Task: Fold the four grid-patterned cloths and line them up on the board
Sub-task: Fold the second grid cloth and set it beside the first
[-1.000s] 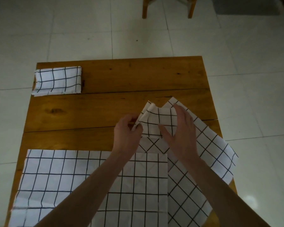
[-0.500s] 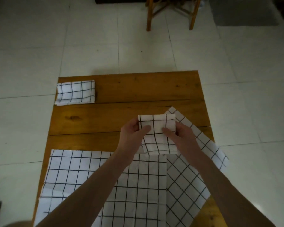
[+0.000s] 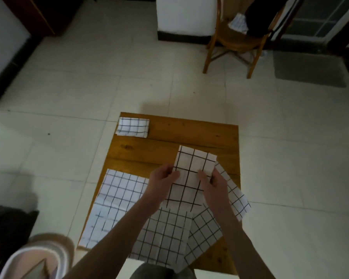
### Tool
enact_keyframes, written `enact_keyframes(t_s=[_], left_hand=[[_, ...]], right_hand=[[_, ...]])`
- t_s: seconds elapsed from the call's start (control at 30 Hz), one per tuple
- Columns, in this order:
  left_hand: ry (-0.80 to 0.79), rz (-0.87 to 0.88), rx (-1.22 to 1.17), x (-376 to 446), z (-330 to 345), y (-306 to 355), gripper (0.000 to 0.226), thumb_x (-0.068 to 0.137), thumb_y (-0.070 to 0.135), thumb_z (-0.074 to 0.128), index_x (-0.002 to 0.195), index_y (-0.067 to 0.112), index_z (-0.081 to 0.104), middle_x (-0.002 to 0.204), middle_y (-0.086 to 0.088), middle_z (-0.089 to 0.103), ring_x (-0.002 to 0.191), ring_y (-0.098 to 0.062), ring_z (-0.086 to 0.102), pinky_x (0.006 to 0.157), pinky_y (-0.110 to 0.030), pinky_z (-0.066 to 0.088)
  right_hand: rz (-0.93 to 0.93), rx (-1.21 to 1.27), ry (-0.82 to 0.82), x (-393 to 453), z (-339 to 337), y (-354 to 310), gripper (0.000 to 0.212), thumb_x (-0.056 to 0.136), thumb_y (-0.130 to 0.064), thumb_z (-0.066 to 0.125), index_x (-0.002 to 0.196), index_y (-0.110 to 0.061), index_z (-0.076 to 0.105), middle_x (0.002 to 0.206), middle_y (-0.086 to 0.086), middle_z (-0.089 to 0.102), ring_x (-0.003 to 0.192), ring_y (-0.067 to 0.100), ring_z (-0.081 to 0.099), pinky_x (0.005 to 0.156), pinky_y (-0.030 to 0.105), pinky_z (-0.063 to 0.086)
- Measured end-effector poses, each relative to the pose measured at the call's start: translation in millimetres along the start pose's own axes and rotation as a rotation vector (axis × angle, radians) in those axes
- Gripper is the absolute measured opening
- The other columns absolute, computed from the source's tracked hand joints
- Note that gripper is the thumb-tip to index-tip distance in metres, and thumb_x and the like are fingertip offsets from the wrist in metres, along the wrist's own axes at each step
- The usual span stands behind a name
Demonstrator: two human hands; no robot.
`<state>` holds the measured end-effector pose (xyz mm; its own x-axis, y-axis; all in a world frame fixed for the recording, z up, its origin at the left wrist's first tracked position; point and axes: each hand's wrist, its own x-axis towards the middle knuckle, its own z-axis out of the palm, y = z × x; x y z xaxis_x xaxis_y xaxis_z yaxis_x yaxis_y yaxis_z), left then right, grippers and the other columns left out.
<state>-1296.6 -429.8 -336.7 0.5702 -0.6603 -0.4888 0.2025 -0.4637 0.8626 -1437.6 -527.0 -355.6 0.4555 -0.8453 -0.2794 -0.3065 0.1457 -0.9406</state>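
Both hands have lifted the half-folded cloth (image 3: 191, 178) up off the bench since a second ago, and the head view now shows more of the room.

White floor tiles (image 3: 89, 87) fill most of the view. On them sits the wooden bench (image 3: 199, 131), low and brown. A big flat grid cloth (image 3: 117, 200) lies on the near left of the bench, not folded. Another flat grid cloth (image 3: 230, 198) lies tilted on the near right, and its corner hangs past the bench edge. A wooden chair (image 3: 236, 41) stands far back on the right, with a grey mat (image 3: 308, 69) beside it.

The half-folded cloth is held up in the middle, above the two flat ones. The left hand (image 3: 162, 183) pinches its left edge. The right hand (image 3: 212, 183) pinches its right edge, with the thumb on top.

A small folded cloth (image 3: 132, 126) rests at the far left corner of the bench, well apart from the others
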Motion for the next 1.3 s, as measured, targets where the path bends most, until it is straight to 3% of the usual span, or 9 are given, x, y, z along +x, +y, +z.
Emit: enact_keyframes(t_s=[0.2,0.43,0.57,0.67,0.8,0.87,1.07,1.17,1.3], left_hand=[[0.164,0.076,-0.079,-56,-41,22,0.004,0.098,0.015,0.067,0.098,0.015,0.071,0.089,-0.009,0.070,0.079,-0.022,0.065,0.071,-0.025,0.055],[0.336,0.106,-0.135,-103,-114,13,0.006,0.098,0.018,0.067,0.098,0.017,0.074,0.093,-0.012,0.072,0.090,-0.040,0.067,0.080,-0.054,0.059],[0.391,0.130,-0.211,-121,-173,8,0.010,0.099,0.014,0.066,0.092,0.016,0.073,0.081,-0.005,0.069,0.077,-0.021,0.064,0.069,-0.035,0.056],[0.398,0.170,-0.231,-131,-219,3,0.008,0.098,0.015,0.066,0.093,0.010,0.070,0.087,-0.018,0.065,0.079,-0.022,0.061,0.072,-0.040,0.054],[0.410,0.200,-0.269,-148,-288,-4,0.012,0.097,0.010,0.068,0.089,0.017,0.073,0.078,0.013,0.069,0.076,-0.003,0.062,0.072,-0.021,0.050],[0.418,0.218,-0.256,-154,-324,-9,0.013,0.097,0.010,0.069,0.089,0.018,0.074,0.077,0.016,0.070,0.073,0.002,0.061,0.069,-0.014,0.048],[0.418,0.215,-0.231,-166,-423,-27,0.006,0.097,0.015,0.070,0.094,0.014,0.075,0.067,0.020,0.064,0.066,0.004,0.056,0.069,-0.022,0.045],[0.428,0.235,-0.233,-169,-460,-28,0.007,0.098,0.015,0.069,0.098,0.011,0.075,0.066,0.019,0.063,0.066,0.005,0.057,0.067,-0.017,0.047],[0.436,0.236,-0.256,-168,-496,-26,0.009,0.099,0.014,0.068,0.099,0.009,0.075,0.065,0.019,0.063,0.064,0.005,0.057,0.063,-0.011,0.049]], right_hand=[[0.010,0.113,-0.017,-44,33,-33,0.007,0.101,-0.020,0.066,0.099,-0.016,0.071,0.079,0.005,0.070,0.072,0.017,0.066,0.062,0.035,0.055],[-0.029,0.103,-0.178,-77,97,-62,0.010,0.099,-0.022,0.069,0.105,-0.028,0.073,0.091,-0.003,0.076,0.084,0.012,0.071,0.072,0.032,0.059],[-0.068,0.112,-0.243,-93,143,-84,0.009,0.099,-0.023,0.069,0.094,-0.017,0.073,0.075,0.000,0.066,0.072,0.011,0.059,0.065,0.030,0.049],[-0.085,0.080,-0.280,-108,181,-95,0.015,0.099,-0.026,0.067,0.093,-0.012,0.070,0.070,-0.004,0.055,0.068,0.010,0.050,0.064,0.032,0.042],[-0.123,0.028,-0.281,-139,245,-114,0.019,0.099,-0.028,0.068,0.097,-0.009,0.070,0.075,0.008,0.060,0.070,0.011,0.052,0.064,0.035,0.044],[-0.145,0.026,-0.253,-154,278,-124,0.009,0.098,-0.027,0.069,0.098,-0.019,0.072,0.084,0.007,0.069,0.074,0.009,0.059,0.065,0.028,0.049],[-0.166,0.012,-0.231,-187,362,-151,0.005,0.097,-0.026,0.070,0.102,-0.026,0.072,0.096,-0.003,0.075,0.088,0.008,0.069,0.076,0.024,0.058],[-0.168,0.033,-0.232,-196,399,-162,0.011,0.097,-0.026,0.070,0.105,-0.018,0.072,0.099,0.005,0.074,0.093,0.018,0.069,0.082,0.032,0.058],[-0.178,0.065,-0.241,-201,435,-177,0.019,0.098,-0.028,0.068,0.101,-0.010,0.071,0.093,0.015,0.068,0.081,0.021,0.062,0.073,0.027,0.051]])
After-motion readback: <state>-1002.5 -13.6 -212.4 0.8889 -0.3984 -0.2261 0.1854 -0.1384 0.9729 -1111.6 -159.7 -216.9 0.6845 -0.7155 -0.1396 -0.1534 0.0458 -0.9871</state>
